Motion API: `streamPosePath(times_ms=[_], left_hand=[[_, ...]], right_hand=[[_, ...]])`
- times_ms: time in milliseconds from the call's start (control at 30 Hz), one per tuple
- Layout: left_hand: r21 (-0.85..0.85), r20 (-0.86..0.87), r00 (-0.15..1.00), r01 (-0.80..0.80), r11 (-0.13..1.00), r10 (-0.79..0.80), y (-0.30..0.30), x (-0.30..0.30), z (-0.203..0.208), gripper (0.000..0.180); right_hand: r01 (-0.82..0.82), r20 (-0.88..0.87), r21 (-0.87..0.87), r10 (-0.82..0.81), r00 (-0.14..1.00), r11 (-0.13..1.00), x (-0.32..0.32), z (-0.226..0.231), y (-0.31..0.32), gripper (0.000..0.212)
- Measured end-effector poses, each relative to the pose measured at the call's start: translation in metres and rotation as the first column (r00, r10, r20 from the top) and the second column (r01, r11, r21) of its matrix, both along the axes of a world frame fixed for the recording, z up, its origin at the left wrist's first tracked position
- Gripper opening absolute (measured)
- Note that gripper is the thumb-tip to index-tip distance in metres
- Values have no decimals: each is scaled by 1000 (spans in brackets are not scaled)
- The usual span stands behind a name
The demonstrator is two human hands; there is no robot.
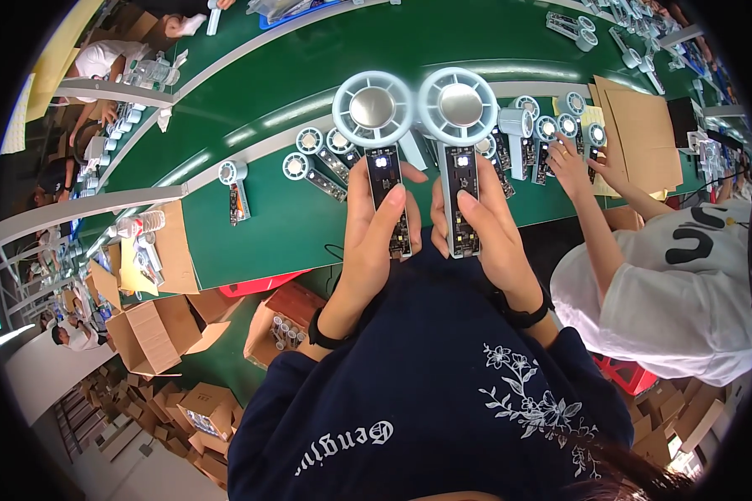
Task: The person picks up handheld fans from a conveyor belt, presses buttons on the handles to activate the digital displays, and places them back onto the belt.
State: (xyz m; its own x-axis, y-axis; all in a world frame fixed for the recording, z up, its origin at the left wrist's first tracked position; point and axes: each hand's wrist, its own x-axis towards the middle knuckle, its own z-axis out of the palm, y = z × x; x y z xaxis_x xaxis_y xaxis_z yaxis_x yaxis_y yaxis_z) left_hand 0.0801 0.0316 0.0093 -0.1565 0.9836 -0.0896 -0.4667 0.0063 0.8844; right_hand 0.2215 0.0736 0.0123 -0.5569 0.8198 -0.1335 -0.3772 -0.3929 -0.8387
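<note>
Several loose fans [546, 128] lie partly covered behind the two held up in front, so I can't count them, and on the right a co-worker [668, 267] in a white shirt is cut off by the dark rim. The left hand [369, 221] is closed around the handle of a pale-blue left fan [373, 107], the right hand [490, 230] around a matching right fan [457, 103]; thumbs rest on bare, lit circuit boards, some fingers hidden behind. Both heads point far across the green surface [292, 238], side by side.
</note>
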Motion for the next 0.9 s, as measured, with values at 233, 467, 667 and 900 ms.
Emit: streamPosePath(times_ms=[233,467,667,900], left_hand=[[-19,21,1000,-10,1000,10,0,0,1,35],[16,44,998,-38,999,37,1,2,1,34],[1,51,999,-19,1000,19,4,2,-4,33],[8,27,1000,-1,1000,1,8,5,-6,33]], right_hand=[[-18,19,28,18,1000,999,0,-1,1,41],[-24,28,91,22,999,996,0,-3,0,37],[2,-4,0,-2,1000,1000,4,-7,5,34],[36,36,55,-38,999,998,6,-9,6,34]])
